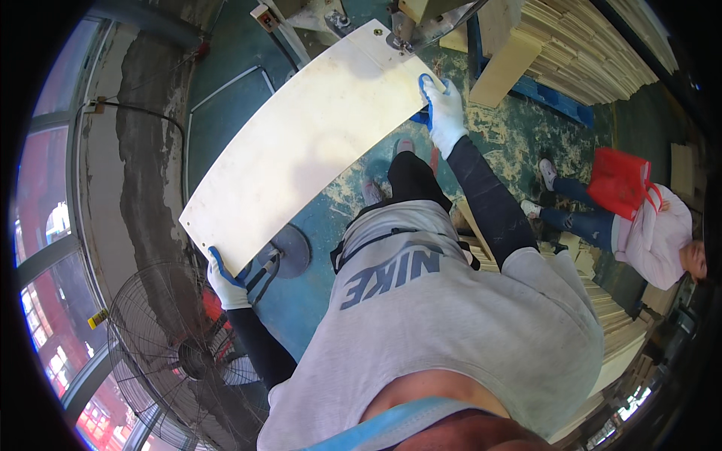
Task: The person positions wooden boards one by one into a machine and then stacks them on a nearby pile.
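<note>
A long, pale board (304, 141) spans the space before me, with small holes near its corners. My left hand (227, 279), in a white and blue work glove, grips the board's near left corner. My right hand (444, 110), gloved alike, holds its right end, thumb on top and fingers partly hidden beneath. The board's far right corner lies at the metal head of a machine (401, 42); whether it touches the metal parts there I cannot tell.
A large wire-cage fan (194, 361) stands at the lower left, near the windows. Stacked boards (581, 51) rest on a blue pallet (555, 101) at the upper right. A person (648, 231) with a red bag (619, 180) stands to the right. A round metal base (293, 253) is on the floor.
</note>
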Action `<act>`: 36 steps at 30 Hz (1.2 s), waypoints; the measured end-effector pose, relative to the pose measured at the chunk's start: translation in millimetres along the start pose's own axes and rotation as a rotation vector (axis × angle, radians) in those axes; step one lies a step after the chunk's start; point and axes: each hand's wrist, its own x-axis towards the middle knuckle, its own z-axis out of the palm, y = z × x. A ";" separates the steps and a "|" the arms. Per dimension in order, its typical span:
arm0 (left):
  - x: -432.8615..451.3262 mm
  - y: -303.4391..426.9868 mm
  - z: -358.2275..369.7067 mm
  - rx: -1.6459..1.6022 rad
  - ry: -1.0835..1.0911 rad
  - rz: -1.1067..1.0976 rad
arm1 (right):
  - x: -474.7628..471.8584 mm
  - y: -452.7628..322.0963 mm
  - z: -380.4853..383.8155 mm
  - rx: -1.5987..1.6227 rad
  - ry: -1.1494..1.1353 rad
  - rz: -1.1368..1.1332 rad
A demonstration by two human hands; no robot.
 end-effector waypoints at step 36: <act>-57.0 -15.7 -63.1 0.324 -0.081 0.392 | -95.6 15.8 -116.3 0.565 -0.354 0.243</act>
